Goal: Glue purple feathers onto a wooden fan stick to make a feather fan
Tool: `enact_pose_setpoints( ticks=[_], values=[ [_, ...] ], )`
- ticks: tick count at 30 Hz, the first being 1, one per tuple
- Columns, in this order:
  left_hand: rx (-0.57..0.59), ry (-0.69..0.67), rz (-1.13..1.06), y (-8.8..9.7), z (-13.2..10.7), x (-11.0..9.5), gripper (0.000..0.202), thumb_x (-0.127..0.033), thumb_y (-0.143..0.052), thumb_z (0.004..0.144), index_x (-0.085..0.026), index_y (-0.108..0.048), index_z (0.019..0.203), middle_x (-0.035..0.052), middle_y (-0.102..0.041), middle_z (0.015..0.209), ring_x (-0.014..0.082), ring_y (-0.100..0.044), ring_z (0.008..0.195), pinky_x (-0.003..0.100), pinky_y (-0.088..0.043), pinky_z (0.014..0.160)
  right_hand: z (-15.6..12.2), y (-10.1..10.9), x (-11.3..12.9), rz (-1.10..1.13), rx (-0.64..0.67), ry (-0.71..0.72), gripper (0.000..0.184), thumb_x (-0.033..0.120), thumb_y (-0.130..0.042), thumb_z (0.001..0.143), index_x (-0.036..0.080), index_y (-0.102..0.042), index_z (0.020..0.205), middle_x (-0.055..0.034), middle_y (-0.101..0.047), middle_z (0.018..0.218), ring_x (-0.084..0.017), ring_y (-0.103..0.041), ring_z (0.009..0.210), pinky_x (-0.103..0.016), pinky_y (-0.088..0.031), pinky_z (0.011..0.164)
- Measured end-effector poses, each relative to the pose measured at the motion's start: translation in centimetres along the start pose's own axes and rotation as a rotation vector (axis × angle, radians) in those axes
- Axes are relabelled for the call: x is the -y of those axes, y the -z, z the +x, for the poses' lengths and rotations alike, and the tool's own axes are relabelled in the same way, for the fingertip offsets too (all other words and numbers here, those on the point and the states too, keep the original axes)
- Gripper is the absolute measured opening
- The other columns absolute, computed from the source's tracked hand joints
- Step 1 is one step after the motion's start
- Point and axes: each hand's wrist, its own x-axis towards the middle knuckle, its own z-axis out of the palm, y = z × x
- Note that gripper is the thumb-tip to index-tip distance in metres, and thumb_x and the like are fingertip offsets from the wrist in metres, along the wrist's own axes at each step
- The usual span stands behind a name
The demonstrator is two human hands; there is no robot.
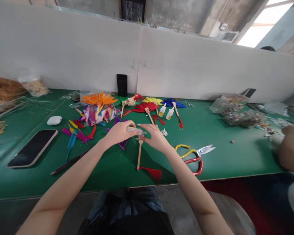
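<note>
My left hand (120, 132) is closed on a small clear bottle (131, 129) with a narrow nozzle, held sideways; it looks like a glue bottle. Facing it, my right hand (153, 135) has thumb and forefinger apart around the nozzle end; its other fingers are partly hidden. Just below the hands lies a wooden fan handle (139, 155) with a red tassel (155, 174) at its lower end. Its top is mostly covered by my fingers. Purple feathers (123, 144) show beneath my left hand. Beside my right hand sits a little heap of white beads (164, 132).
Behind are orange (99, 98), red (147, 107) and blue (172, 102) fans and two glue bottles (170, 114). Scissors (196, 156) lie right; loose feathers (73, 135), a dark stick (70, 162) and a phone (32, 148) left. Another person's arm (292, 147) rests far right.
</note>
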Motion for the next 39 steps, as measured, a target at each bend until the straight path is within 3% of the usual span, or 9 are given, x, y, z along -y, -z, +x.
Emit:
enact_pose_setpoints(
  ticks=[3, 7, 10, 17, 21, 23, 25, 30, 39],
  values=[
    [-0.050, 0.032, 0.166, -0.4, 0.9, -0.9, 0.039, -0.057, -0.048, 0.078, -0.021, -0.054, 0.091, 0.0010, -0.058, 0.062, 0.0179, -0.057, 0.057, 0.023, -0.031, 0.049, 1.0, -0.3, 0.3, 0.129, 0.054, -0.061, 0.039, 0.032, -0.066, 0.077, 0.023, -0.059, 0.114, -0.0065, -0.059, 0.123, -0.025, -0.054, 0.112, -0.041, -0.041, 0.094],
    [-0.135, 0.031, 0.228, -1.0, 2.3, -1.7, 0.041, -0.057, -0.043, 0.082, -0.019, -0.047, 0.097, -0.0009, -0.050, 0.056, 0.0178, -0.054, 0.052, 0.023, -0.027, 0.047, 1.9, -0.5, 0.3, 0.249, -0.003, -0.120, 0.025, 0.031, -0.063, 0.077, 0.023, -0.062, 0.101, -0.0044, -0.053, 0.130, -0.022, -0.060, 0.103, -0.040, -0.040, 0.095],
    [-0.093, -0.025, 0.080, -1.5, 3.2, -1.5, 0.038, -0.054, -0.048, 0.080, -0.021, -0.041, 0.099, -0.0028, -0.051, 0.059, 0.0149, -0.052, 0.050, 0.022, -0.028, 0.047, 2.0, -0.8, -0.3, 0.354, -0.044, -0.194, 0.031, 0.029, -0.063, 0.075, 0.021, -0.060, 0.105, -0.0054, -0.062, 0.116, -0.020, -0.064, 0.092, -0.035, -0.046, 0.086],
    [-0.032, -0.067, -0.252, -3.0, 4.2, -0.8, 0.048, -0.051, -0.056, 0.076, -0.020, -0.037, 0.108, -0.0073, -0.043, 0.057, 0.0110, -0.044, 0.046, 0.022, -0.029, 0.045, 1.1, -2.4, -2.4, 0.543, -0.147, -0.276, 0.020, 0.030, -0.059, 0.075, 0.017, -0.064, 0.090, -0.0045, -0.069, 0.091, -0.021, -0.064, 0.086, -0.029, -0.049, 0.075],
    [-0.018, -0.146, -0.154, -3.0, 4.6, -0.5, 0.054, -0.052, -0.058, 0.075, -0.020, -0.045, 0.117, 0.0027, -0.052, 0.081, 0.0182, -0.055, 0.074, 0.028, -0.042, 0.062, 0.9, -2.6, -2.9, 0.592, -0.199, -0.268, 0.021, 0.030, -0.057, 0.077, 0.018, -0.063, 0.093, -0.0037, -0.069, 0.087, -0.020, -0.064, 0.082, -0.029, -0.050, 0.074],
    [-0.012, -0.196, -0.101, -2.8, 4.8, -0.3, 0.052, -0.052, -0.063, 0.071, -0.021, -0.054, 0.111, 0.0090, -0.052, 0.102, 0.0257, -0.052, 0.100, 0.034, -0.043, 0.080, 0.8, -2.7, -3.0, 0.645, -0.199, -0.260, 0.021, 0.029, -0.057, 0.077, 0.018, -0.063, 0.094, -0.0036, -0.069, 0.089, -0.020, -0.065, 0.084, -0.030, -0.050, 0.075],
    [0.051, -0.213, -0.113, -2.8, 4.9, -0.1, 0.051, -0.052, -0.065, 0.068, -0.021, -0.057, 0.107, 0.0106, -0.051, 0.115, 0.0288, -0.047, 0.111, 0.037, -0.041, 0.087, 0.8, -2.9, -3.1, 0.666, -0.192, -0.251, 0.022, 0.027, -0.058, 0.075, 0.018, -0.062, 0.095, -0.0038, -0.069, 0.090, -0.021, -0.065, 0.087, -0.031, -0.050, 0.077],
    [0.294, -0.080, -0.265, -2.9, 4.8, -0.2, 0.045, -0.051, -0.055, 0.078, -0.019, -0.053, 0.110, 0.0054, -0.065, 0.087, 0.0203, -0.062, 0.077, 0.028, -0.045, 0.063, 0.6, -3.1, -3.1, 0.632, -0.191, -0.246, 0.028, 0.021, -0.054, 0.074, 0.017, -0.061, 0.101, -0.0046, -0.069, 0.095, -0.022, -0.063, 0.092, -0.032, -0.050, 0.080],
    [0.243, -0.132, -0.317, -2.9, 4.1, -0.8, 0.047, -0.051, -0.055, 0.078, -0.019, -0.053, 0.113, 0.0008, -0.066, 0.071, 0.0176, -0.064, 0.065, 0.026, -0.046, 0.059, 0.2, -2.7, -2.7, 0.573, -0.216, -0.261, 0.032, 0.016, -0.051, 0.070, 0.016, -0.063, 0.100, -0.0036, -0.070, 0.091, -0.023, -0.063, 0.090, -0.031, -0.050, 0.076]
  ],
)
